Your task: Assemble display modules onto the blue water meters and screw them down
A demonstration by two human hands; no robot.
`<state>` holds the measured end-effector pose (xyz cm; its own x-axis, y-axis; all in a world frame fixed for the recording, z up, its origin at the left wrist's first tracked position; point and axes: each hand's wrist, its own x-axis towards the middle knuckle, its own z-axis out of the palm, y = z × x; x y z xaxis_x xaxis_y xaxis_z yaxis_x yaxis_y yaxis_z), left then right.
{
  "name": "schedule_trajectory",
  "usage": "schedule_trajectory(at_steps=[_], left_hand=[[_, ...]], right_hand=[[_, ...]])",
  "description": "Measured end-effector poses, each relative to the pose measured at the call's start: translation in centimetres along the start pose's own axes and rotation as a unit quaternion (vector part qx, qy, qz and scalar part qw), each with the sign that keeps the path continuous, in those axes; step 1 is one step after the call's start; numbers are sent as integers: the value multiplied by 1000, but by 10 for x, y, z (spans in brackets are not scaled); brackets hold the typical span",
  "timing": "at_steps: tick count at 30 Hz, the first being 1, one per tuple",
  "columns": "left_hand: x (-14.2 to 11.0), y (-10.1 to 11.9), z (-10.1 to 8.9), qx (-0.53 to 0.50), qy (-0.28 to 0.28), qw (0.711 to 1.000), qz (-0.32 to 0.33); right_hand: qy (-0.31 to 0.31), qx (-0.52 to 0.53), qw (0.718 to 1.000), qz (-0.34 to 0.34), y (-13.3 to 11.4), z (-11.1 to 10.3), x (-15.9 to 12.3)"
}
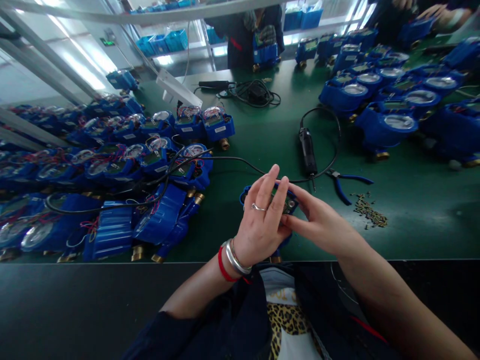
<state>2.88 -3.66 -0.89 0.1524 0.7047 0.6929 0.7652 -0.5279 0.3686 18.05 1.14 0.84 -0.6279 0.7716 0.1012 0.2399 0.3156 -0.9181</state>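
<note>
Rows of blue meters (116,227): crowded onto the green counter (427,205), well left of the black screwdriver (308,152), many with thin red wires showing.
White power strip (178,89): left of the screwdriver and farther back.
Coiled black cable (258,93): behind the screwdriver, a little to its left.
Left hand (262,220): nearer the wearer than the screwdriver, ringed fingers stretched over a meter's top; I can't tell whether they grip.
Meter in hand (291,204): just left of the screwdriver's tip and nearer the wearer, mostly covered, a bit of circuit board peeking out.
Right hand (318,225): nearer than the screwdriver, thumb and forefinger parted at the meter's right side; whether they pinch anything, I can't tell.
Blue-handled pliers (343,181): just right of the screwdriver's tip.
Loose screws (369,212): heaped beyond the pliers, right of the screwdriver.
More blue meters (388,125): grouped right of the screwdriver.
Co-worker's hands (435,12): far back, right of the screwdriver, at another meter.
</note>
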Motion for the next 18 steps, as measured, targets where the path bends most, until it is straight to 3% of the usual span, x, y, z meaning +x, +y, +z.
schedule_trajectory(at_steps=[8,14,18], left_hand=[[3,1,-7,-35,-1,997,-71],[2,5,-8,-44,-6,995,-94],[4,6,-11,-55,6,987,-151]], right_hand=[[7,145,989,36,1,-9,-2],[17,115,993,32,2,-5,-3],[50,62,997,14,3,-1,-4]])
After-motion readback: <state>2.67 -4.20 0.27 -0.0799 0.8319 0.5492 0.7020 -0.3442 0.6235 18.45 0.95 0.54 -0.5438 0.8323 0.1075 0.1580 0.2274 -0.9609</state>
